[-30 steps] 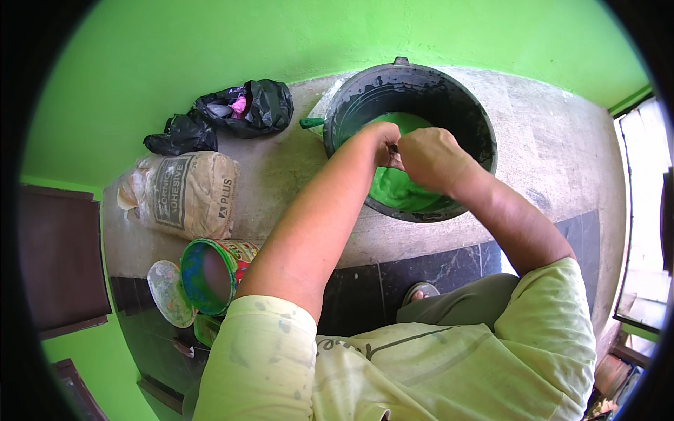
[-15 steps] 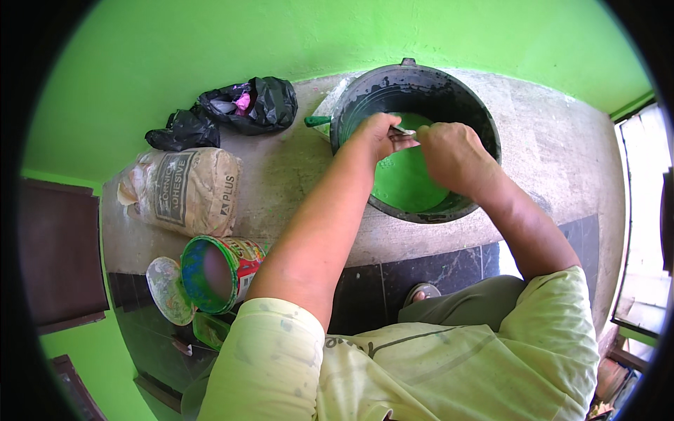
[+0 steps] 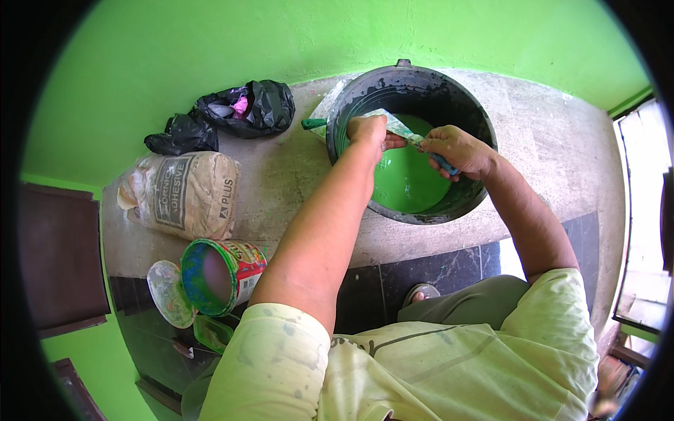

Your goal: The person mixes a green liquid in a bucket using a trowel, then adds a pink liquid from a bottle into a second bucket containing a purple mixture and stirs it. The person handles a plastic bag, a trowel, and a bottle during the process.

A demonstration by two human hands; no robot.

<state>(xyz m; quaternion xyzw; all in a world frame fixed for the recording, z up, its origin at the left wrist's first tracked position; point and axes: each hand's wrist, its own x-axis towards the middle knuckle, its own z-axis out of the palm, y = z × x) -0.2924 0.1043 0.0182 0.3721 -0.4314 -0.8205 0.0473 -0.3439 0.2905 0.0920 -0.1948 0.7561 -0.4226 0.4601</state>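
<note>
A large black bucket point(image 3: 484, 105) holds bright green paint point(image 3: 407, 191). Over it my right hand point(image 3: 460, 152) is closed round the blue handle of a scraper point(image 3: 401, 129), whose broad, pale blade is smeared with green. The blade slants up and left to my left hand point(image 3: 368, 133), which grips it at the far end. Some left fingers reach out beneath the blade, and its thumb is hidden. Behind the bucket's left rim lies a flat tool with a green handle point(image 3: 315, 123), partly covered.
Left of the bucket stand black plastic bags point(image 3: 263, 109) and a brown paper sack point(image 3: 200, 196). Nearer me, an open paint pail point(image 3: 247, 263) lies tilted beside its stained lid point(image 3: 170, 295) and a green tray point(image 3: 210, 332). A green wall point(image 3: 295, 35) rises behind.
The scraper has turned so that its broad blade and blue handle show. My right hand has rolled over and shifted slightly; my left hand has moved a little left.
</note>
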